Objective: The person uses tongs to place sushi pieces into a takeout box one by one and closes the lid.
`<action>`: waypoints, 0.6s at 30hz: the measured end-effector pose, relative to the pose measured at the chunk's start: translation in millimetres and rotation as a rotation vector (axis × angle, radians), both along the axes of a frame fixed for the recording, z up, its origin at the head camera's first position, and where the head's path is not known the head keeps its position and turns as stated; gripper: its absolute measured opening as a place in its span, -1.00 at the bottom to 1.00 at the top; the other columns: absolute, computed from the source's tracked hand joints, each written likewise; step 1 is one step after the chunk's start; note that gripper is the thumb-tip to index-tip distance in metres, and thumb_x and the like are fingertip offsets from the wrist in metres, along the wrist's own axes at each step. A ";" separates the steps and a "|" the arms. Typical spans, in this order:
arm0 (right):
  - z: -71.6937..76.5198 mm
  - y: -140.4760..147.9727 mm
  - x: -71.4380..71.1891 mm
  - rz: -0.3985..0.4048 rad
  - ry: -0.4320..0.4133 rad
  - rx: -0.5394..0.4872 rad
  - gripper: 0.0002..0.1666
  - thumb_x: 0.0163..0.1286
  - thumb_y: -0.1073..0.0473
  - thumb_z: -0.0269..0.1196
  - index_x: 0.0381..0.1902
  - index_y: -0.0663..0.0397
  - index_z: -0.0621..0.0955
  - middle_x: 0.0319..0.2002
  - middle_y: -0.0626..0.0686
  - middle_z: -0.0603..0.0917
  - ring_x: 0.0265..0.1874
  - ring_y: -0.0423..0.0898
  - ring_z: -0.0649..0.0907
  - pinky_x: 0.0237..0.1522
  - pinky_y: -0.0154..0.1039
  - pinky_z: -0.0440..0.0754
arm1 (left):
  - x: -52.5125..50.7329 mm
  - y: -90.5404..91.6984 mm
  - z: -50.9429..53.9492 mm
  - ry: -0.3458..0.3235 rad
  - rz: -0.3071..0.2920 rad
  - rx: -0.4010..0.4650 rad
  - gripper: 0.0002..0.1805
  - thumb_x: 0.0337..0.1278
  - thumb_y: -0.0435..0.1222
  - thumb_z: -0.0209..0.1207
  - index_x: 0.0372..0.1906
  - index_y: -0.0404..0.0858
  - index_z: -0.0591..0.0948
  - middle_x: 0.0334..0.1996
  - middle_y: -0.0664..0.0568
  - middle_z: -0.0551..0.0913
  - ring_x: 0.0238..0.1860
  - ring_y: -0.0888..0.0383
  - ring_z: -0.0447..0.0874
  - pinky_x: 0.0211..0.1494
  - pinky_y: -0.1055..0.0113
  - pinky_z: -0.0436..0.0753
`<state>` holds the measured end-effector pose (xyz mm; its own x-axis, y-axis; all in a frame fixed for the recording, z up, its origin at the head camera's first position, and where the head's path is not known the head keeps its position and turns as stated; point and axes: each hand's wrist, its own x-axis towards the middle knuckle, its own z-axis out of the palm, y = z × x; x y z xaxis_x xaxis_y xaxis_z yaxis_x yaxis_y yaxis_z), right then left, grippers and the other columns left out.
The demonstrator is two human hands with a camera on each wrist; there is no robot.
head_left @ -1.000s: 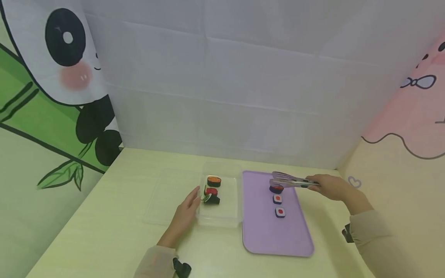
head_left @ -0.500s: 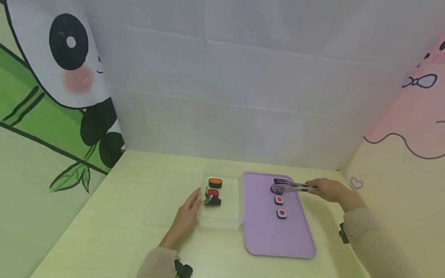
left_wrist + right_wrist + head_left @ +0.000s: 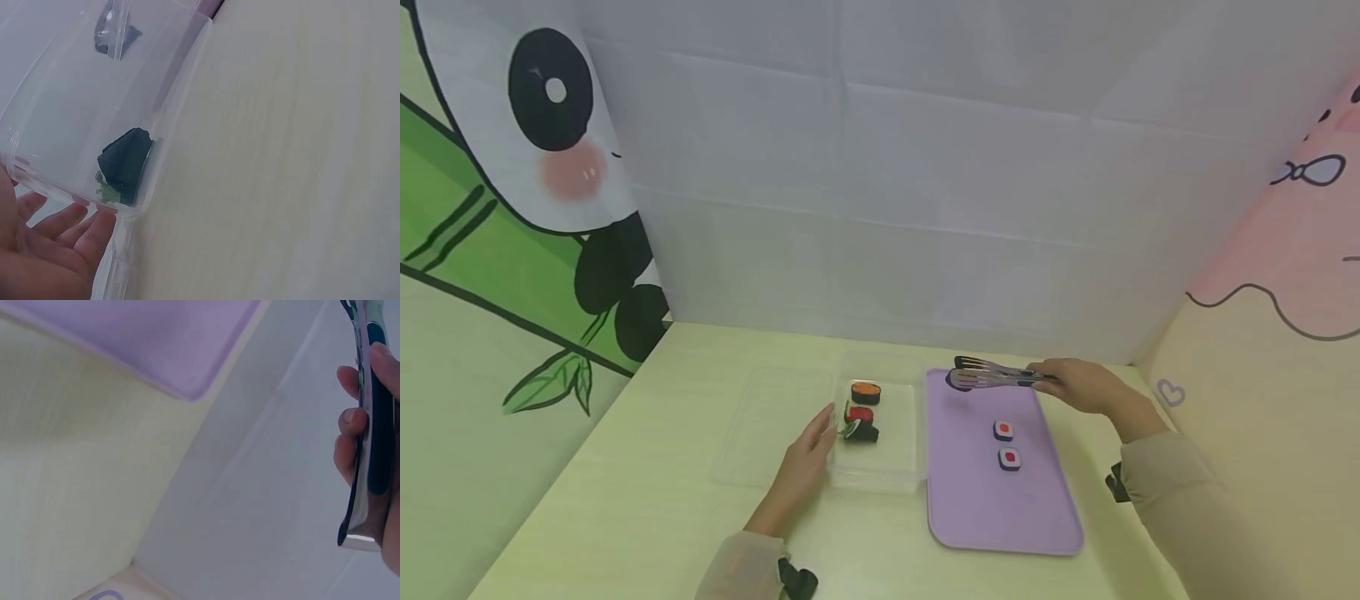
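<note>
My right hand [image 3: 1078, 385] grips metal tongs [image 3: 1003, 377] over the far part of the purple tray [image 3: 1000, 517]. In the right wrist view, fingers and thumb wrap the dark-inlaid tongs handle [image 3: 379, 444]. A dark toy sushi piece [image 3: 957, 382], mostly hidden, sits between the tong heads, off the tray. My left hand [image 3: 803, 458] rests its fingertips against the left wall of a clear plastic box [image 3: 880, 482]. Inside stand an orange-topped sushi [image 3: 866, 392], a red-topped one [image 3: 861, 413] and a dark hand roll [image 3: 125, 164] with green leaf.
Two square sushi rolls [image 3: 1003, 430] with red centres lie on the tray. The box's clear lid [image 3: 767, 425] lies flat to its left. A white cloth wall [image 3: 880, 208] rises behind the table [image 3: 617, 500], with printed panels at both sides.
The tongs have closed on the third sushi piece, lifted it off the tray and carried it left toward the box. My left hand has stayed at the box wall.
</note>
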<state>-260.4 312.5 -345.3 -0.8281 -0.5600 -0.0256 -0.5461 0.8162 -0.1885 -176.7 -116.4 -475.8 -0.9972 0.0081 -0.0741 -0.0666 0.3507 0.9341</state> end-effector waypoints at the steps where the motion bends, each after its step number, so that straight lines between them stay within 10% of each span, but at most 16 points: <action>1: 1.9 -5.4 -2.2 0.008 -0.002 -0.010 -0.54 0.48 0.11 0.15 0.19 0.31 0.55 0.07 0.26 0.62 0.07 0.27 0.57 0.05 0.21 0.50 | -0.2 0.4 -0.2 0.000 0.002 -0.002 -0.44 0.52 -0.11 -0.09 0.52 -0.06 0.19 0.44 -0.15 0.24 0.42 -0.20 0.13 0.39 -0.18 0.15; 18: -8.6 -74.9 -36.1 0.060 -0.049 0.060 -0.49 0.50 0.01 0.13 0.29 0.16 0.51 0.19 0.17 0.57 0.16 0.16 0.54 0.12 0.13 0.51 | -1.9 8.4 -2.2 0.037 0.010 0.013 -0.45 0.52 -0.13 -0.08 0.51 -0.09 0.21 0.42 -0.19 0.26 0.39 -0.23 0.19 0.37 -0.18 0.18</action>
